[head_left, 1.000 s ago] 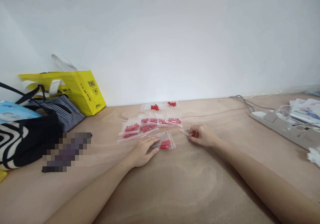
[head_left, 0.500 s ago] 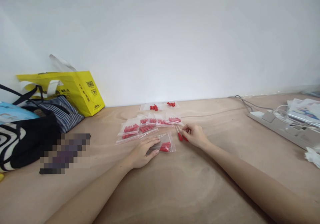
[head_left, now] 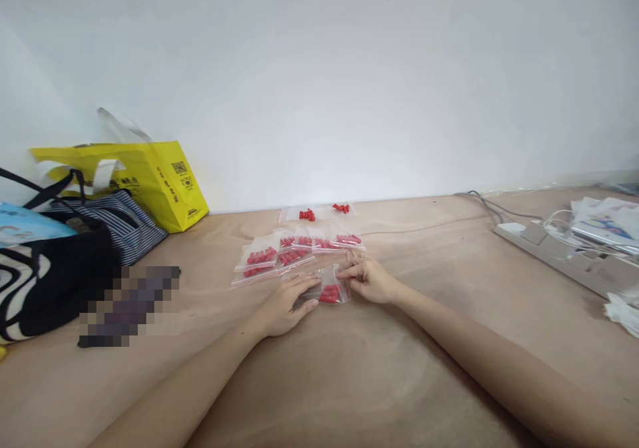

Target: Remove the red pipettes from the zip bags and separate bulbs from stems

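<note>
Several small clear zip bags of red pieces (head_left: pixel 294 251) lie in a cluster on the wooden table (head_left: pixel 349 381). One more clear bag with red pieces (head_left: pixel 329 289) lies nearest me. My left hand (head_left: pixel 287 305) rests flat on that bag's left part, fingers stretched out. My right hand (head_left: pixel 367 279) is at the bag's right top corner with fingers pinched together on its edge. Two loose heaps of red pieces (head_left: pixel 307 214) lie on clear bags near the wall.
A yellow shopping bag (head_left: pixel 154 178), a striped bag (head_left: pixel 112 225) and a black-and-white bag (head_left: pixel 44 281) stand at the left. A power strip (head_left: pixel 564 258) with cables and papers (head_left: pixel 606 218) sits at the right edge. A dark blurred object (head_left: pixel 127 305) lies left of my hand.
My right hand has moved left from the open table to the nearest bag's right corner, bringing a small bag with red pieces. My left hand has stayed on the bag.
</note>
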Demonstrator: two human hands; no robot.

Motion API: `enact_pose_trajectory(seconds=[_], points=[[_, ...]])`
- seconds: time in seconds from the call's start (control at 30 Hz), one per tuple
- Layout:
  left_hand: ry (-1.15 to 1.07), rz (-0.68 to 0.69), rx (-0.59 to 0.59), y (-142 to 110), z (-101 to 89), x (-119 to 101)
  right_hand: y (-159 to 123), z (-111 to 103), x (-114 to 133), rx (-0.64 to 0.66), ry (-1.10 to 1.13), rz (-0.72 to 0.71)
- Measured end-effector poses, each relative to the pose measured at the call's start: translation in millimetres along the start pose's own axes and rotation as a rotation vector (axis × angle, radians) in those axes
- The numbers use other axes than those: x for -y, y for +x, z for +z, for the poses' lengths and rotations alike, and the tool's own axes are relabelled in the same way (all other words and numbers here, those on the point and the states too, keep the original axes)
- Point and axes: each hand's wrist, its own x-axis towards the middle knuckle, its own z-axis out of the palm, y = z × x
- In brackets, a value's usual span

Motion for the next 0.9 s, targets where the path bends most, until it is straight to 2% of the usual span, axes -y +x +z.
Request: enact_pose_trajectory(seconds=[0.1, 0.23, 0.4, 0.63, 0.73, 0.9], points=[[0.001, -0.009, 0.003, 0.5, -0.1, 0.1, -0.5, 1.6, 3.0, 0.035, 0.026, 0.011], [-0.007, 0.021, -0.006, 0.9, 0.2, 0.4, 0.8, 0.7, 13.5, 0.108, -0.066, 0.074], [-0.001, 0.039, -0.023, 0.3, 1.4, 0.3, 3.9, -2.6, 24.8, 0.197, -0.146, 0.032], [0.006, 0.029, -0.021, 1.6, 3.3, 3.8, -0.1, 2.5, 35.2, 0.143, -0.366, -0.027], [0.008, 0.025, -0.018, 2.2, 2.9, 3.4, 0.1, 0.1, 33.7, 0.172, -0.434, -0.055], [0.009, 0.02, -0.006, 1.6, 1.0, 0.6, 4.5, -3.8, 26.6, 0.244, -0.275, 0.035]])
